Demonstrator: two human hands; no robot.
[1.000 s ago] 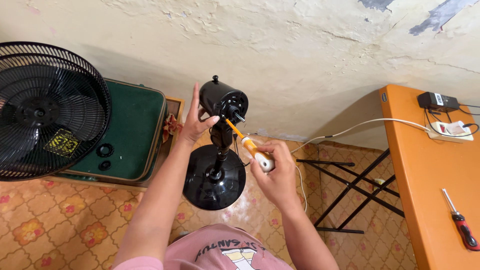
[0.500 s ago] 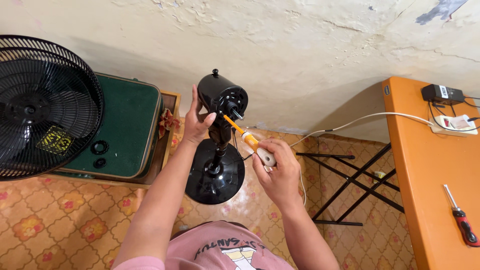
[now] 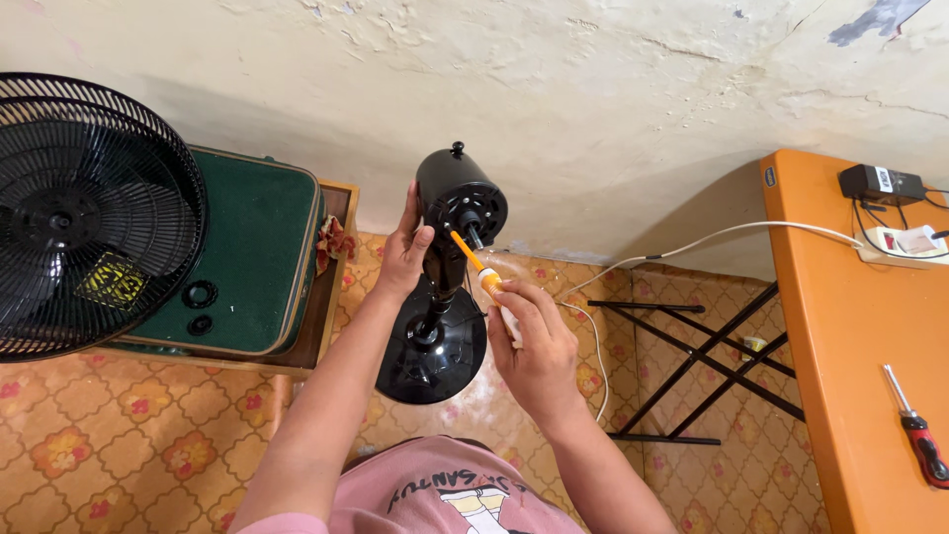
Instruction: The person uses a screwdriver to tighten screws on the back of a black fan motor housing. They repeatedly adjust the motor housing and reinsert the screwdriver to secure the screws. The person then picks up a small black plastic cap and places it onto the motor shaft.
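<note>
A black fan motor housing [image 3: 461, 195] stands on its stem above a round black base [image 3: 433, 349] on the floor. My left hand [image 3: 406, 252] grips the left side of the housing and the stem below it. My right hand [image 3: 535, 346] holds a small white bottle with a long orange nozzle [image 3: 471, 257]; the nozzle tip touches the front face of the motor, near the shaft. The bottle body is mostly hidden inside my fingers.
A black fan grille with blades [image 3: 84, 213] leans at the left over a green case [image 3: 245, 252] on a wooden stand. An orange table [image 3: 855, 346] at the right carries a red-handled screwdriver [image 3: 914, 427], a power strip [image 3: 905, 244] and a black adapter [image 3: 878, 183]. A white cord [image 3: 692, 241] runs down to the floor.
The view has shifted slightly. Both hands stay on the fan motor and the bottle, with the nozzle still at the motor's front face.
</note>
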